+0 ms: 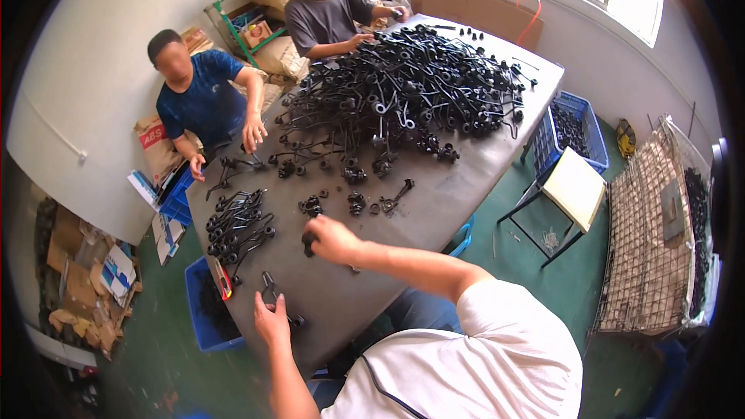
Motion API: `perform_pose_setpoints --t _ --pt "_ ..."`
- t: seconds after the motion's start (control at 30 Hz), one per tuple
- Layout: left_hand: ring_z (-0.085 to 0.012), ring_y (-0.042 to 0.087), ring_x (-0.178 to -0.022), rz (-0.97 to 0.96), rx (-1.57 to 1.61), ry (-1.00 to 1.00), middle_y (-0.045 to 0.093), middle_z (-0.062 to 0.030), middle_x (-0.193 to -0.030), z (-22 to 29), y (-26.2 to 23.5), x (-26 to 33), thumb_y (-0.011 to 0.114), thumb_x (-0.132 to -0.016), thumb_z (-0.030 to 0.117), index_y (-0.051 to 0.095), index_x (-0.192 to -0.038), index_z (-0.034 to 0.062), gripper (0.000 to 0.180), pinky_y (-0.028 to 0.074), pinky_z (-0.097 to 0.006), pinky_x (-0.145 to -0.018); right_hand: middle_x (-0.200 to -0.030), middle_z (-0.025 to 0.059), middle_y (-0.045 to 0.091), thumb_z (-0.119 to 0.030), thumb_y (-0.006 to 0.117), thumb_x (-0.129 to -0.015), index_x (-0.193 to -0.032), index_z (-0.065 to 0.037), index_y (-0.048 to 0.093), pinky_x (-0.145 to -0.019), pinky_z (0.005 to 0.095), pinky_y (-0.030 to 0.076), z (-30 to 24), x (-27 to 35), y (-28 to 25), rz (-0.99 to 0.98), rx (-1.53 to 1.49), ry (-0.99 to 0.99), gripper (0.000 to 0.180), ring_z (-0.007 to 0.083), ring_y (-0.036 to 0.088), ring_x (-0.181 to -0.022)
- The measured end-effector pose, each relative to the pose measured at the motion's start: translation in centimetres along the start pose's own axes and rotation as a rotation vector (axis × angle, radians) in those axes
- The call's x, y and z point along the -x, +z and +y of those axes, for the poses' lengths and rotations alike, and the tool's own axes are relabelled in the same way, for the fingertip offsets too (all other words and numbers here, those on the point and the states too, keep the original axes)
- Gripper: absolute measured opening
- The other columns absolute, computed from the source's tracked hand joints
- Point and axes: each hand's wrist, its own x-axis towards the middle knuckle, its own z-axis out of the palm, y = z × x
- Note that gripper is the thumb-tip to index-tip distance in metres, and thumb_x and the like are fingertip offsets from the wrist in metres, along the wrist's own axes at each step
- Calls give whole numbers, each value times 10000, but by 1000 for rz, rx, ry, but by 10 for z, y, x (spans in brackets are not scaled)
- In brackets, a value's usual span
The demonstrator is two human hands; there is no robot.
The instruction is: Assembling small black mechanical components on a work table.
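My left hand (272, 320) is closed around a thin black rod part (269, 285) near the table's left front edge. One end of the part sticks up past my fingers, and a knobbed end shows beside my palm. Farther in, my right hand (335, 240) pinches a small dark piece (309, 244), whose exact shape my fingers partly cover. Just beyond it sit small clusters of black fittings (311, 206). A stack of black rods with ringed ends (237, 225) lies left of my hands, with a red utility knife (223, 279) at the table's edge beside it.
A big heap of black rod parts (411, 81) covers the table's far half. Two people work across the table (326, 326). Blue crates (203, 318) stand on the floor at left and right. A stool (573, 185) and a wire cage (648, 240) are at right.
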Motion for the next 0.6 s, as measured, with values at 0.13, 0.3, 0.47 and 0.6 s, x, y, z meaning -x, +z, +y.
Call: perform_pose_setpoints --t 0.13,0.3,0.47,0.6 --pt "-374 496 -1291 330 -30 324 467 -184 -1431 1 15 -7 781 -818 245 455 -1442 41 732 417 -483 -1070 -1096 200 556 8 581 -771 -1099 -23 561 -861 501 521 -35 39 3 -196 -13 48 330 435 602 -1014" --pt "-366 513 -1291 -186 262 553 512 -207 -1411 40 17 32 701 -839 139 452 -1464 40 680 420 -443 -1089 -1204 186 591 -8 597 -772 -1241 -66 584 -972 460 489 -19 78 30 -163 -213 55 473 383 586 -1144" --pt "-377 585 -1172 -148 88 639 630 -191 -1247 41 47 55 767 -825 256 510 -1411 96 660 469 -466 -1009 -1206 161 650 -46 608 -730 -1203 -39 640 -1037 454 459 -9 87 3 -207 153 -30 475 356 587 -1162" --pt "-365 583 -1146 -47 55 604 616 -175 -1234 51 63 53 759 -814 195 565 -1305 92 538 467 -460 -1007 -1154 95 645 -135 641 -801 -1149 -80 653 -915 405 486 35 77 -37 -8 676 68 352 290 589 -1124"
